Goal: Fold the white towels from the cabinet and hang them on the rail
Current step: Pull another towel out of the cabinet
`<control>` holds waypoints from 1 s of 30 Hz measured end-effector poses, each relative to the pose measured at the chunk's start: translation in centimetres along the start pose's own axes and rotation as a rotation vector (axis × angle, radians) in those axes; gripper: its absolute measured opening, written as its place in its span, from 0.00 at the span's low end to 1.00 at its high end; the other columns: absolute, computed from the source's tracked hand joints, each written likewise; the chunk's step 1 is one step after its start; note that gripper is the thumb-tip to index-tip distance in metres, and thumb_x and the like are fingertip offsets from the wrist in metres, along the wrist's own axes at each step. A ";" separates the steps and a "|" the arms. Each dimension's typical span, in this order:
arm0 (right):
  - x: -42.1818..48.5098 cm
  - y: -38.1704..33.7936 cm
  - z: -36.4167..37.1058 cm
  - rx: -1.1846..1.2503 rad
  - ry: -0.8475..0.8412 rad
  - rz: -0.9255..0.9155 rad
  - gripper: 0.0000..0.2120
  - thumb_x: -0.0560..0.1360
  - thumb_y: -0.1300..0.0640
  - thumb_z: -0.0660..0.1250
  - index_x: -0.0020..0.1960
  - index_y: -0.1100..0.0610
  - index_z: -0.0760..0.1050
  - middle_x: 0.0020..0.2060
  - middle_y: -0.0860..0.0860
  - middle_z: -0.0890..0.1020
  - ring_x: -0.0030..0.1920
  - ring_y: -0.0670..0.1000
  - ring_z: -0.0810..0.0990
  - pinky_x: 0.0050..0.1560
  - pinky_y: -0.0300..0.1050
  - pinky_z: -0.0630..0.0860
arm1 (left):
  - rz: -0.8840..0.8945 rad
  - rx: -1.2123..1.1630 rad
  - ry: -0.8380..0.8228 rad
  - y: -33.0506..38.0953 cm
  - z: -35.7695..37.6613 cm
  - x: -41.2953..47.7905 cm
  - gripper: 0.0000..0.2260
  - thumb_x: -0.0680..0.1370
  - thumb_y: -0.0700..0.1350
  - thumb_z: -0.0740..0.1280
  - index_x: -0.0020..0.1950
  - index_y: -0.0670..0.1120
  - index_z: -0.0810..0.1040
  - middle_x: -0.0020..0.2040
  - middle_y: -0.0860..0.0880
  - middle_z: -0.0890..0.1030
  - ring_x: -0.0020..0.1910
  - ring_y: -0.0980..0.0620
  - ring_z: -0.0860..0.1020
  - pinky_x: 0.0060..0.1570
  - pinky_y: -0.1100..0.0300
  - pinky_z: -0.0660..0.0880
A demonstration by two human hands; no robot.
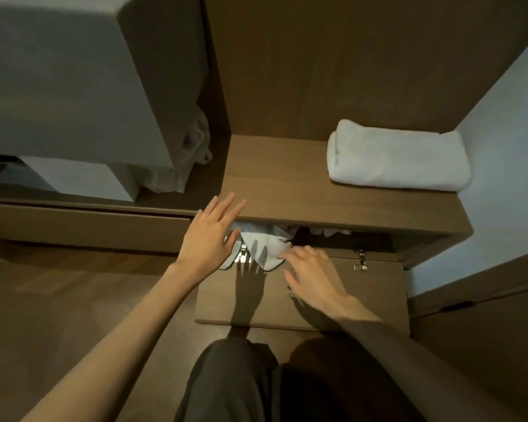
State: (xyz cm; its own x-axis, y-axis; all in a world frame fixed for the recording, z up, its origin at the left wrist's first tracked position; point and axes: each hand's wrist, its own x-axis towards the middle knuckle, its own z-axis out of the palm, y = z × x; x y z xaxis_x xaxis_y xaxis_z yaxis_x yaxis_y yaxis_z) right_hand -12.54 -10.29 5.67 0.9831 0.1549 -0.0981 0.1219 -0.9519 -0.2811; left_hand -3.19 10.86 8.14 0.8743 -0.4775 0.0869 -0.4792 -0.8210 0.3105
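We see the left hand (212, 236), fingers spread straight, at the front left corner of the cabinet top (287, 178). A loose white towel (269, 248) hangs out under its front edge. The right hand (313, 275), fingers slightly bent and apart, touches it. A folded towel (397, 156) lies at the right edge.

No legible text, label, brand or number on the cabinet (287, 178) or the folded towel (397, 156) atop it.

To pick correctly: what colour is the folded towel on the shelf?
The towel is white; head view.

Dim warm light, hard shadows, soft focus, wide-angle bending at edges
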 end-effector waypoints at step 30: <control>13.0 9.6 21.1 0.350 0.236 0.248 0.10 0.74 0.65 0.66 0.53 0.59 0.80 0.48 0.53 0.81 0.51 0.53 0.79 0.44 0.46 0.76 | -0.084 0.071 0.159 -7.3 18.9 6.3 0.29 0.81 0.48 0.59 0.79 0.54 0.49 0.79 0.47 0.47 0.77 0.40 0.44 0.75 0.47 0.47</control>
State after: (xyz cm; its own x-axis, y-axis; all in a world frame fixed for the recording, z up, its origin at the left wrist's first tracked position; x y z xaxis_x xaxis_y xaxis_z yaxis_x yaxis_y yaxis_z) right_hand -1.50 -11.87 -18.50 0.9858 -0.1677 0.0048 -0.1333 -0.8000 -0.5850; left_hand 4.30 7.91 -11.50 0.9098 -0.3559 0.2136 -0.4036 -0.8785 0.2555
